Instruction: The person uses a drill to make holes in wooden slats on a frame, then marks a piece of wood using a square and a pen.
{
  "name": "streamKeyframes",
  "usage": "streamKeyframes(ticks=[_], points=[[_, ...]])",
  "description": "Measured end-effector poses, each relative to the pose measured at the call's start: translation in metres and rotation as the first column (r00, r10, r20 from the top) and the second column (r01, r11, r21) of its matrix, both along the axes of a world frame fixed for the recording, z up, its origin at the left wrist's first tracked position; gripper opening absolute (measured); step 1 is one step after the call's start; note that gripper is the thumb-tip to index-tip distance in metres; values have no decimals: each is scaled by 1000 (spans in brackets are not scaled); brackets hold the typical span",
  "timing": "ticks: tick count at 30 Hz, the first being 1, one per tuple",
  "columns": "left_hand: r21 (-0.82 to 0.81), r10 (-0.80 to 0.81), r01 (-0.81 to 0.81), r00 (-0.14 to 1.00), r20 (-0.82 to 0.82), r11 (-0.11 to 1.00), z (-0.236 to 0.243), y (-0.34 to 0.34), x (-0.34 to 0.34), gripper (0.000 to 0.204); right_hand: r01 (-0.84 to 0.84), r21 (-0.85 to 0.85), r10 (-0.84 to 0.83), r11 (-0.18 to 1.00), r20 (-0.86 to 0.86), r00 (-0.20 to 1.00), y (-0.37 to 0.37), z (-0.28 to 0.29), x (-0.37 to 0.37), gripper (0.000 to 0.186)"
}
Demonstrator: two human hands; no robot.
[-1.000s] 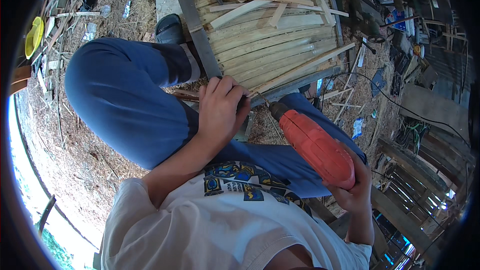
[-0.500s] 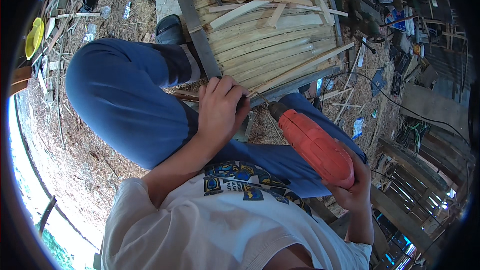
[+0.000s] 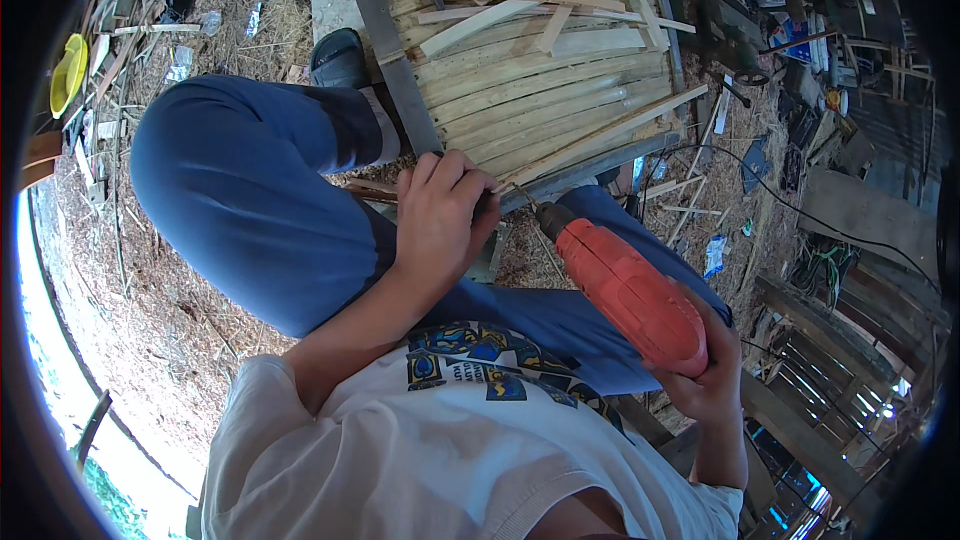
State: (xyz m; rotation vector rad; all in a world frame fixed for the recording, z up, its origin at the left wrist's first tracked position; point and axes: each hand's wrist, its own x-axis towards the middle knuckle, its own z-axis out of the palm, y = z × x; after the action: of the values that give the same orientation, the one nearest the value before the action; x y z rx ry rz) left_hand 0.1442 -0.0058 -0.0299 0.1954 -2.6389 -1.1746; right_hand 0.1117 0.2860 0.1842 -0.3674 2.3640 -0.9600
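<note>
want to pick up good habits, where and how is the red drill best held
Probably by the rear end of the red drill, coming from the person's right, where the right hand grips it: the drill lies aslant, its chuck and thin bit pointing forward-left, near the left hand.

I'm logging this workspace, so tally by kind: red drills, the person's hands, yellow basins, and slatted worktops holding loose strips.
Red drill: 1
Hands (left hand, right hand): 2
Yellow basin: 1
Slatted worktop: 1
Total: 5

wood strips (image 3: 540, 6) on table (image 3: 540, 100) | drill (image 3: 632, 295) right of left hand (image 3: 443, 205)
</note>
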Motion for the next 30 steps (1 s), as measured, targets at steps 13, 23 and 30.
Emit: streamKeyframes(ticks=[13, 23, 30], points=[[1, 4, -4, 1000, -13, 1000, -1, 2, 1, 21, -74, 182, 70, 981, 28, 997, -19, 20, -12, 75], [-37, 123, -122, 992, 24, 992, 14, -4, 1, 26, -242, 287, 228, 927, 80, 970, -40, 38, -39, 81], [39, 114, -116, 991, 69, 992, 6, -4, -3, 29, -301, 315, 260, 900, 165, 951, -69, 51, -46, 84]])
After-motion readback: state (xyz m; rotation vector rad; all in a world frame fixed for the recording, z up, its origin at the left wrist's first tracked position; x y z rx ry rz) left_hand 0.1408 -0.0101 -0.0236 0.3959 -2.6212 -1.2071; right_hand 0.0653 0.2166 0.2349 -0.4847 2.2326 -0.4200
